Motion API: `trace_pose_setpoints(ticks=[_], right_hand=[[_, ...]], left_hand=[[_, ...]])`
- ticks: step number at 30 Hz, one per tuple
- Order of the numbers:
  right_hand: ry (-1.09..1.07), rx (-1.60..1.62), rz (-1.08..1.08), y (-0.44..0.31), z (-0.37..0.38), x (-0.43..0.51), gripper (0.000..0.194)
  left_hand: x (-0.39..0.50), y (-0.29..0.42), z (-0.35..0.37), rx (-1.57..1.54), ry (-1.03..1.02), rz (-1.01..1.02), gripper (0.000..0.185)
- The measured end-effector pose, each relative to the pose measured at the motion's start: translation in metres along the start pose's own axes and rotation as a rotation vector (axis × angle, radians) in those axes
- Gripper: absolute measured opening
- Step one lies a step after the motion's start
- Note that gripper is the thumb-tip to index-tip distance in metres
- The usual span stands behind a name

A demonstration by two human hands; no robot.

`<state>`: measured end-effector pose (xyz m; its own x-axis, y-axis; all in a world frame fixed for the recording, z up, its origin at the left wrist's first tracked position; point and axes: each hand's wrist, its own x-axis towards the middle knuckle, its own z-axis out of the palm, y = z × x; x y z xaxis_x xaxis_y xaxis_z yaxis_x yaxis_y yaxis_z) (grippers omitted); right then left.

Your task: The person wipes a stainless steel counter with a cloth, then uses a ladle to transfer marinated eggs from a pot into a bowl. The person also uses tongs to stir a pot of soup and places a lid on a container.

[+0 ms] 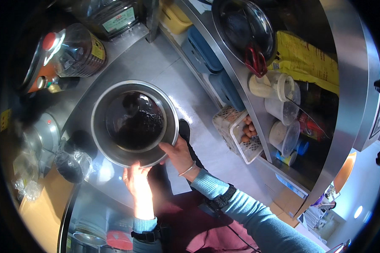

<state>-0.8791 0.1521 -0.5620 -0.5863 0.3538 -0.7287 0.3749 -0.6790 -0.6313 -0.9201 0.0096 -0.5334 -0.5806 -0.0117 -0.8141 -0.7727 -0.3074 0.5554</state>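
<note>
A round stainless steel pot [98, 139] with dark liquid [136, 121] in it is held over the floor between the shelves. My right hand [179, 156] grips its wall at the lower right, thumb over the rim; a bracelet is on that wrist. My left hand [137, 183], brightly lit, is at the rim nearest me, its fingers partly hidden behind the pot's wall. Whatever touches the pot's underside is out of sight.
At left are a large plastic bottle with a red cap [82, 52] and a plastic-wrapped dark container [72, 164]. The right shelving holds a black pan [240, 28], clear tubs [283, 136], a yellow bag [304, 60] and, lower, a plastic crate with eggs [231, 129].
</note>
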Motion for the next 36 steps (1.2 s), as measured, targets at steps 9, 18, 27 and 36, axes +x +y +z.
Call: trace_pose_setpoints(ticks=[9, 18, 27, 36], right_hand=[[0.001, -0.054, 0.147, -0.065, -0.023, -0.022, 0.069], [0.972, -0.464, -0.776, -0.278, -0.180, -0.068, 0.032], [0.847, -0.341, -0.611, -0.299, -0.164, -0.063, 0.030], [0.532, -0.295, -0.342, -0.264, -0.116, -0.078, 0.029]], left_hand=[[0.000, 0.019, 0.012, 0.098, -0.105, 0.053, 0.036], [-0.001, 0.028, 0.034, 0.315, 0.067, 0.013, 0.031], [0.027, 0.023, 0.045, 0.192, -0.103, 0.066, 0.027], [0.036, 0.026, 0.034, 0.184, -0.075, 0.077, 0.028]])
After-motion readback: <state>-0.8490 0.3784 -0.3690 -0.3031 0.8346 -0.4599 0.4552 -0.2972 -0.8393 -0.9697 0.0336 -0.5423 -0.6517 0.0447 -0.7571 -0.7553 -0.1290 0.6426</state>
